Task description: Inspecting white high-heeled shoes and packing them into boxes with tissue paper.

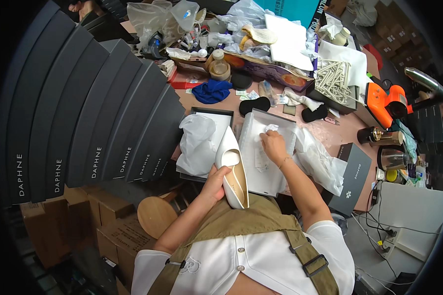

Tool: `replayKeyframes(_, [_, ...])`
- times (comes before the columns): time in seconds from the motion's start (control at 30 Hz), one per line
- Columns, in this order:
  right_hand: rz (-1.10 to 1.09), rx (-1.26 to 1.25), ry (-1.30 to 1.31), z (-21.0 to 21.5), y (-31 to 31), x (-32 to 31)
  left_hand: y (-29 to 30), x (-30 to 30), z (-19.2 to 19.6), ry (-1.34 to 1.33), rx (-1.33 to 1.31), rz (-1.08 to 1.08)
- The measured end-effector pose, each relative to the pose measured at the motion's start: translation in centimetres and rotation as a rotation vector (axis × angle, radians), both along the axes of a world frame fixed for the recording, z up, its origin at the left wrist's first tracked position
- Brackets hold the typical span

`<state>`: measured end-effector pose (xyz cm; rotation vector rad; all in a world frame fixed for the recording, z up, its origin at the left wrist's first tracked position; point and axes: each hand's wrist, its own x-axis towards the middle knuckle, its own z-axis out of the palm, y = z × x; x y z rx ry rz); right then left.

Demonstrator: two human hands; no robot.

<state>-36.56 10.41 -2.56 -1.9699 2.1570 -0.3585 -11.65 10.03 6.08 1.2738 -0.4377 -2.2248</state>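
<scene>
While our left hand (214, 185) pinches the white pointed-toe pump (238, 173), our right hand (273, 146) bends its fingers in the shoebox half (262, 187), crumpled paper (271, 128) just beyond them; whether pinching, we cannot tell. We judge this paper handling; next calls for sure fingertip grip.

blocked left: box stack (86, 108) | blocked ahead: carton (288, 76) | gap: shoe (237, 173) to right grip (274, 146)

Left head-worn fisheye view, facing down and forward, white shirt (270, 260) nearest below, pink tabletop (337, 134) just beyond
</scene>
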Motion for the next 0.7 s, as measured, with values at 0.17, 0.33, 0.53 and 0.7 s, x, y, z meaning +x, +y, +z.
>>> replayKeyframes(0.17, [0.139,-0.071,-0.770,14.3,1.3,5.8,-0.6,0.4,-0.1,-0.012,-0.030,-0.021])
replayKeyframes(0.33, [0.161,-0.127,-0.102,10.7,-0.8,8.7,1.2,-0.7,0.8,0.043,-0.151,-0.126])
replayKeyframes(0.53, [0.172,0.122,-0.257,8.4,-1.0,9.2,1.4,-0.6,1.1,0.012,0.017,-0.073])
replayKeyframes(0.7, [0.076,0.124,-0.653,7.8,-0.3,0.5,0.2,0.3,0.9,0.015,-0.036,-0.004])
